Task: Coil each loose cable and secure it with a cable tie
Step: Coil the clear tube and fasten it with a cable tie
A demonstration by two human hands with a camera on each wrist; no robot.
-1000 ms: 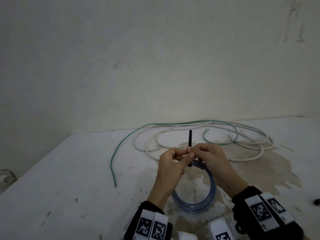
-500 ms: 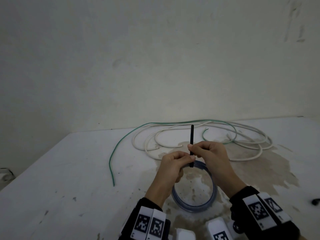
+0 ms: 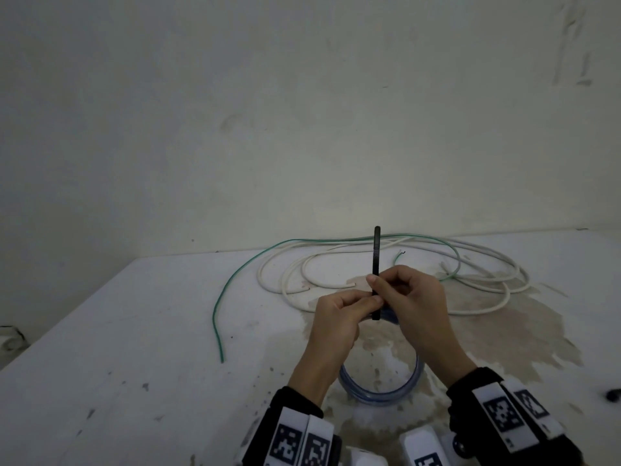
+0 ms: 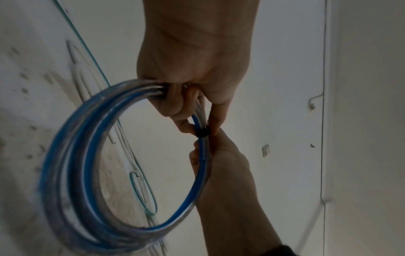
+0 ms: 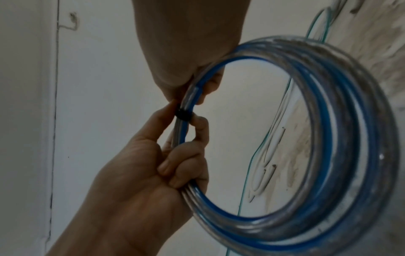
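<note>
At the lower centre of the head view, both wrists entered the frame and met just above the middle, over the table (image 3: pixel 141 331). The left hand (image 3: pixel 339 317) had its fingers curled round the turns of the blue and clear coil (image 3: pixel 379 395), bunching them together; the coil hung below the hands, its lower arc close to or resting on the stained table, which of the two could not be told. The right hand (image 3: pixel 413 307) pinched the black cable tie (image 3: pixel 376 260) between thumb and forefinger, and the tail stood upright above the knuckles. In the left wrist view the tie's loop (image 4: pixel 202 133) sat closed round the bundle between the two sets of fingertips. Judgement: the step in hand was cinching the tie on this first coil, and the next move called for a steady pull on the tail while the left hand kept the turns from spreading. Further back, at mid frame, a green cable (image 3: pixel 235 287) and white cables (image 3: pixel 470 290) lay loose and uncoiled, with the wall (image 3: pixel 302 112) behind
</note>
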